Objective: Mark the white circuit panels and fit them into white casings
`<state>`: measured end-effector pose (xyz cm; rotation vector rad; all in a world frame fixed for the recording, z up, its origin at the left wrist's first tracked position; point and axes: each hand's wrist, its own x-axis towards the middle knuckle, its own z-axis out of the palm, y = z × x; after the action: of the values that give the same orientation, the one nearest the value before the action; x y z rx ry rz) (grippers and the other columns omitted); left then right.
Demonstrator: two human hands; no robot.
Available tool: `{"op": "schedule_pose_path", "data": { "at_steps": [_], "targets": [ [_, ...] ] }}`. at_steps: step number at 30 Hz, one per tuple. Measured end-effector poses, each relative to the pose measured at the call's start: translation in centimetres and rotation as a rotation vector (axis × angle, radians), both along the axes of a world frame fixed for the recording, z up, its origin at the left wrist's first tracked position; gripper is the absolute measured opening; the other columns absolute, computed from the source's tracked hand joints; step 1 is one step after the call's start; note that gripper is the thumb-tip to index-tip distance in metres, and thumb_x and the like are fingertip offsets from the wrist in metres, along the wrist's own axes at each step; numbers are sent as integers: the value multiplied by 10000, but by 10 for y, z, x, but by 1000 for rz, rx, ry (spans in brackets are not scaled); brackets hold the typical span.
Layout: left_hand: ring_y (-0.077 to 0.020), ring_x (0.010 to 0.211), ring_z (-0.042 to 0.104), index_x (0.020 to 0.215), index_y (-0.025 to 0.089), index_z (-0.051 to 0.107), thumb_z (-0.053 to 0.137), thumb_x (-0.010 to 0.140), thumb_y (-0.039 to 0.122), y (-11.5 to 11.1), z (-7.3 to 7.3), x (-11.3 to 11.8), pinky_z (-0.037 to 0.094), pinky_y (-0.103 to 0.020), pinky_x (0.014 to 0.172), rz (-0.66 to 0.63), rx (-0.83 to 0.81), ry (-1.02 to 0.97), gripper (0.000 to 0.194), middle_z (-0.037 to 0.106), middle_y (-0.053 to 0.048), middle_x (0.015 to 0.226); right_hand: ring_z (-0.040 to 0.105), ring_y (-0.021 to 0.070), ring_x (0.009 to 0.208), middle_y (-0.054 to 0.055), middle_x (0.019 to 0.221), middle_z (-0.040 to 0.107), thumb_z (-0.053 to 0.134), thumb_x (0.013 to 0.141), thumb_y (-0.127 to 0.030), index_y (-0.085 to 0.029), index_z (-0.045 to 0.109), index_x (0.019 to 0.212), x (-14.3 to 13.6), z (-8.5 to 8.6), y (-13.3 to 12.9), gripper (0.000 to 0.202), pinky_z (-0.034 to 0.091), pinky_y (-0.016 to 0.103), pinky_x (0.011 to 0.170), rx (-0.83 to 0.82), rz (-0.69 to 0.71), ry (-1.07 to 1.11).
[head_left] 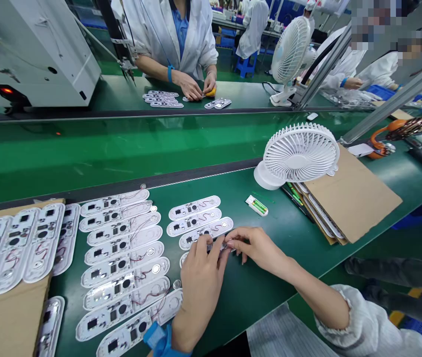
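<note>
Factory floor, electronics assembly line. Long green workbenches (248,277) facing each other, rows of white casings (121,243) with circuit parts and thin red wires laid out on the near one. Workers in white coats (203,29) seated along the far benches, blue stools (247,65), green floor, small white desk fans (296,161).

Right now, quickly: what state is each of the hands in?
Left hand: fingers bent over a white panel; whether gripping cannot be told.
Right hand: fingertips closed together beside the left's; anything pinched is too small to tell.
</note>
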<state>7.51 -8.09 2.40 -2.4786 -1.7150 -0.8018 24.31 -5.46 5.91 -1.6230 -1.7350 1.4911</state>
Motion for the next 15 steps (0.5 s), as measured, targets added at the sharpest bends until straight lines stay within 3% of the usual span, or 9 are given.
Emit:
{"op": "schedule_pose_path", "data": {
  "at_steps": [3, 9, 12, 15],
  "targets": [
    [-177, 701, 559, 964, 234, 719, 541, 925, 255, 2, -2, 4, 395, -274, 570, 19, -37, -90, 184, 581, -29, 812, 537, 72, 500, 1, 874, 604, 574, 913, -316, -201, 686, 898, 0, -5, -6, 161, 509, 218, 496, 66, -92, 120],
    [-173, 685, 516, 944, 247, 732, 552, 916, 240, 5, -4, 2, 367, -270, 571, -11, -107, -171, 182, 568, -11, 766, 572, 113, 627, 25, 954, 618, 605, 903, -349, -230, 708, 933, 3, -13, -12, 161, 509, 240, 552, 137, -110, 224],
    [-178, 704, 520, 888, 255, 734, 563, 912, 262, 5, -3, 3, 374, -275, 589, 2, -130, -197, 173, 576, -11, 768, 566, 122, 637, 11, 867, 632, 590, 912, -311, -221, 686, 928, 2, -14, -14, 132, 482, 239, 561, 188, -156, 191],
    [-190, 739, 528, 856, 238, 725, 566, 909, 275, 5, -4, 5, 386, -286, 609, 14, -127, -202, 172, 596, -22, 794, 526, 108, 553, -15, 767, 619, 578, 913, -274, -207, 656, 914, 1, -13, -14, 103, 441, 229, 510, 133, -215, 132]
  ]
}}
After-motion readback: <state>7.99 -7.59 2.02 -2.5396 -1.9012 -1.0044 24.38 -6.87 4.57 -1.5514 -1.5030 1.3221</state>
